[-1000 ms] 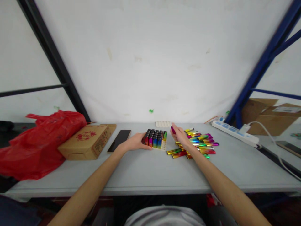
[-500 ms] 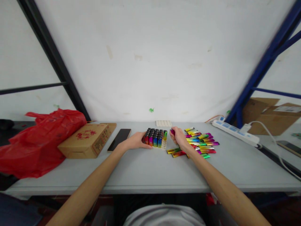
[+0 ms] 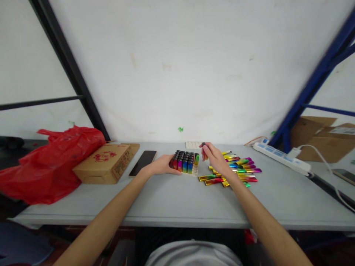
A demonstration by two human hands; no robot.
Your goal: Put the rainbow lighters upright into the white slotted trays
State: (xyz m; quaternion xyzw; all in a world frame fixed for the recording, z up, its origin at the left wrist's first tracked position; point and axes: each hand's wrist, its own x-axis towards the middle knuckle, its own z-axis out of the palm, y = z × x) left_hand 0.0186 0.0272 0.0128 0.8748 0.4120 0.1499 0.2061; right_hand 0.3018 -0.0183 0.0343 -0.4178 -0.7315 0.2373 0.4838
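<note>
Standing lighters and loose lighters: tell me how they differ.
The standing lighters are upright; the loose lighters lie on their sides. The standing lighters are packed in rows in a pale tray; the loose lighters form an untidy, partly overlapping pile on the table. Both have shiny, multicoloured bodies.

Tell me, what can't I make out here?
All in the head view:
Held lighter: body mostly hidden by right hand.
Front tray: left end hidden behind left hand and lighters.
Red bag: contents hidden by its plastic.
Far-right phone: cut off by right edge.
Left box: side print too small.
</note>
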